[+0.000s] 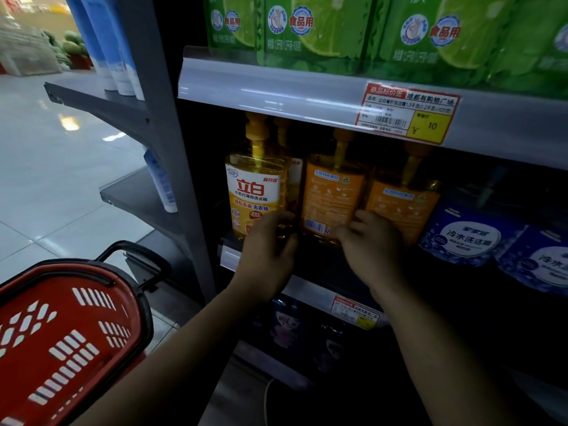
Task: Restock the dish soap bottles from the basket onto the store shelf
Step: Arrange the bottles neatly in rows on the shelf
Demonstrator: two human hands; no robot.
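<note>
Three yellow pump bottles of dish soap stand in a row on the middle shelf. The left bottle shows its front label; the middle bottle and the right bottle show their orange back labels. My left hand grips the base of the left bottle, fingers curled round its lower right corner. My right hand holds the bottom of the middle bottle, fingertips on its lower right edge. The red basket sits at lower left, and its visible inside holds no bottles.
Blue refill pouches stand right of the bottles. Green boxes fill the upper shelf above a price tag. Dark packages lie on the lower shelf. The grey shelf upright and tiled floor are to the left.
</note>
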